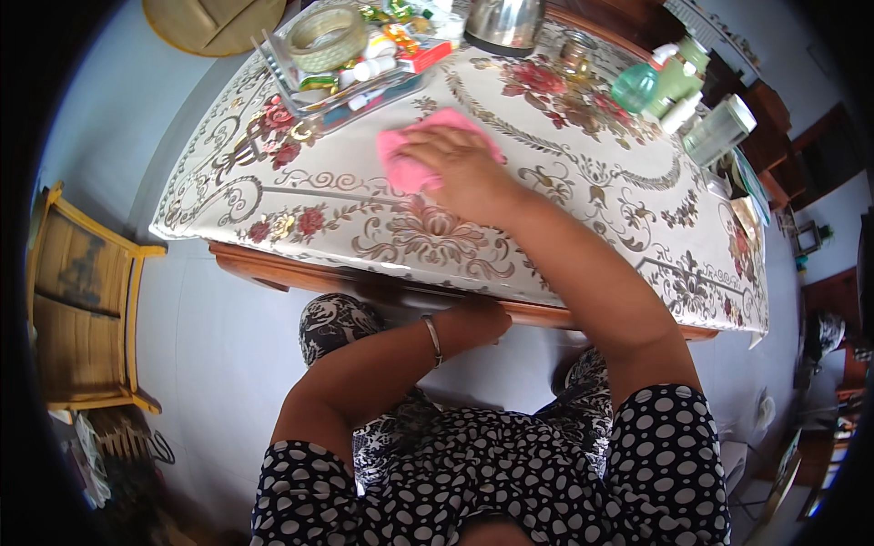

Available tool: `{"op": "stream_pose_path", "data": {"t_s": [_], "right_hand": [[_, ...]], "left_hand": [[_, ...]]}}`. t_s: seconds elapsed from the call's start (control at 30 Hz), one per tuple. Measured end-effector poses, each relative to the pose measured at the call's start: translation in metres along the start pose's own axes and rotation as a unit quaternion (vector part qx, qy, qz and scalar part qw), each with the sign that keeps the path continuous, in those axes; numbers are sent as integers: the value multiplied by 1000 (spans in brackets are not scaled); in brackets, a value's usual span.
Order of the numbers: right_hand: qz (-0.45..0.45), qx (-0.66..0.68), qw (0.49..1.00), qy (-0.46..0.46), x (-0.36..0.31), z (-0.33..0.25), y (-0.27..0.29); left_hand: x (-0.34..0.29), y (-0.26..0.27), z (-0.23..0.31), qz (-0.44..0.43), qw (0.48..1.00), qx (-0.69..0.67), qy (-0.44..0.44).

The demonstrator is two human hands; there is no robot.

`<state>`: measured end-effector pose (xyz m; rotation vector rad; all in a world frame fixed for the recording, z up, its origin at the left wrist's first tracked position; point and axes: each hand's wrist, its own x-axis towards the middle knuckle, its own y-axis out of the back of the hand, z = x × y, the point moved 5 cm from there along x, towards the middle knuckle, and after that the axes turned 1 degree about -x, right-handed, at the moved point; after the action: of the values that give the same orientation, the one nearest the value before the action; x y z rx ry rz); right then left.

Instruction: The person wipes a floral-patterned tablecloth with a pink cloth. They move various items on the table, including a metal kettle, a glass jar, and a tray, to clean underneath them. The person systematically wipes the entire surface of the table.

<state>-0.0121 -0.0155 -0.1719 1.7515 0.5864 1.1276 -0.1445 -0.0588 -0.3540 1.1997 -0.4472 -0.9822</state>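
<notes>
My right hand point(460, 168) presses a folded pink cloth point(397, 162) against the flowered tablecloth point(346, 191), left of the table's middle. Its fingers lie over the cloth and look slightly smeared by motion. Down at the table's near wooden edge is my left hand point(480, 324), with a bracelet point(434, 341) on the wrist. It is curled closed beside the edge, and I see nothing in it. Just beyond the pink cloth stands a clear plastic box point(364, 111) of small items, with a roll of tape point(326, 38) on top.
A metal kettle point(505, 25) and a small glass jar point(575, 55) stand at the far side. Green bottles point(678, 77) and a clear container with a white lid point(719, 130) line the right. A wooden chair point(86, 305) is on the left, a round stool point(214, 23) at the far left.
</notes>
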Motion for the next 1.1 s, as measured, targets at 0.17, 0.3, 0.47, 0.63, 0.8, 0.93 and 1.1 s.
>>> {"op": "stream_pose_path", "data": {"t_s": [0.17,0.3,0.47,0.63,0.8,0.93,1.1], "right_hand": [[41,-73,990,-112,-98,80,78],[112,-149,970,-154,-188,107,138],[125,-217,928,-278,-326,124,195],[93,-316,830,-450,-470,146,250],[44,-377,715,-587,-447,173,238],[11,-349,699,-624,-407,217,212],[20,-331,755,-566,-337,256,178]], "left_hand": [[4,9,6,-34,999,18,20],[7,-3,11,-48,998,31,-1],[-6,3,21,-52,999,10,-10],[-16,10,34,3,998,49,-50],[-20,22,45,-20,997,49,-56],[-14,23,51,1,995,56,-88],[-5,26,59,-31,994,25,-101]]}}
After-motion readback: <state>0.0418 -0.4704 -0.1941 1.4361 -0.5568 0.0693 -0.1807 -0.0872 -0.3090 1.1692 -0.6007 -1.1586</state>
